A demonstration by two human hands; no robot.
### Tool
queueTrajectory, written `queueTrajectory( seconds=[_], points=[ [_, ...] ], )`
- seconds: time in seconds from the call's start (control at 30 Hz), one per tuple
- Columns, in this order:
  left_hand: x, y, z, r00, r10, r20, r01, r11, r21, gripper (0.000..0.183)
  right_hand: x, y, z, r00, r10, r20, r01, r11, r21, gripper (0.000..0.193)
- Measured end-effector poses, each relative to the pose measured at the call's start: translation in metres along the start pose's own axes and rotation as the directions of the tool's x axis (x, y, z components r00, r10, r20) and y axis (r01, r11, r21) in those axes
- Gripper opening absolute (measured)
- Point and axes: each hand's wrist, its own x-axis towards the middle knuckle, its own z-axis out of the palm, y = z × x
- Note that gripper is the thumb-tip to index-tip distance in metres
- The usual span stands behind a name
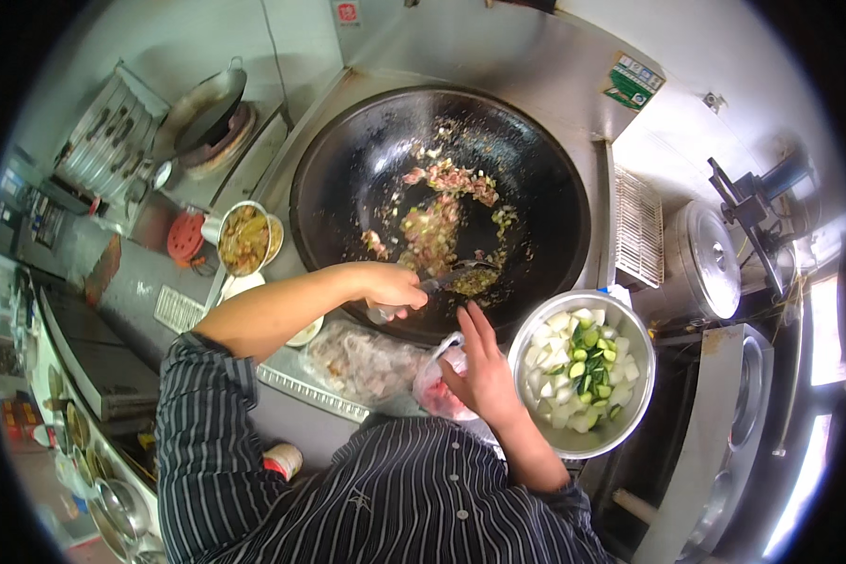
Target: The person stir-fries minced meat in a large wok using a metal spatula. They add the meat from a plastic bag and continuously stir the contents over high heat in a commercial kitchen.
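Near the front of a large black wok (348, 169), my left hand (390, 288) grips the grey handle of a cooking spatula (440, 280). The tool's dark head reaches down among chopped pinkish meat and pale green bits (430, 235) in the wok; its exact shape is partly hidden. My right hand (484, 371) is empty with its fingers apart, close to the wok's front rim. Beneath and beside that hand is a plastic bag (434, 383) with pink-red contents. Just right of it stands a metal bowl (645, 395) of white chunks and green cut vegetable pieces.
A clear plastic bag (362, 360) of pale pieces lies before the wok. To the left are a container of brownish food (244, 242), a red perforated lid (186, 237) and a smaller wok (202, 113). A lidded metal pot (710, 263) stands right, beside a wire rack (637, 226).
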Motion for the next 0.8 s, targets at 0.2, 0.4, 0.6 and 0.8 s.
queueTrajectory(
  seconds=[0.2, 0.4, 0.6, 0.8],
  points=[
    [-0.114, -0.083, 0.085, 0.756, 0.145, -0.638, -0.526, 0.714, -0.461, 0.022, 0.04, -0.012, 0.029, 0.963, -0.266, 0.047, 0.266, 0.964, 0.021, 0.036],
    [-0.113, -0.193, 0.163, 0.288, -0.225, -0.931, -0.701, 0.613, -0.365, 0.009, 0.127, 0.105, 0.061, 0.96, 0.046, -0.277, 0.023, 0.97, 0.241, 0.007],
    [-0.061, -0.284, 0.224, -0.063, -0.538, -0.841, -0.722, 0.606, -0.334, 0.013, 0.14, 0.162, 0.135, 0.935, 0.321, -0.148, -0.082, 0.605, 0.792, 0.012],
    [-0.001, -0.364, 0.229, -0.315, -0.804, -0.505, -0.501, 0.593, -0.631, 0.053, 0.079, 0.106, -0.024, 0.958, 0.267, 0.104, -0.26, 0.657, 0.707, 0.008]
  ],
)
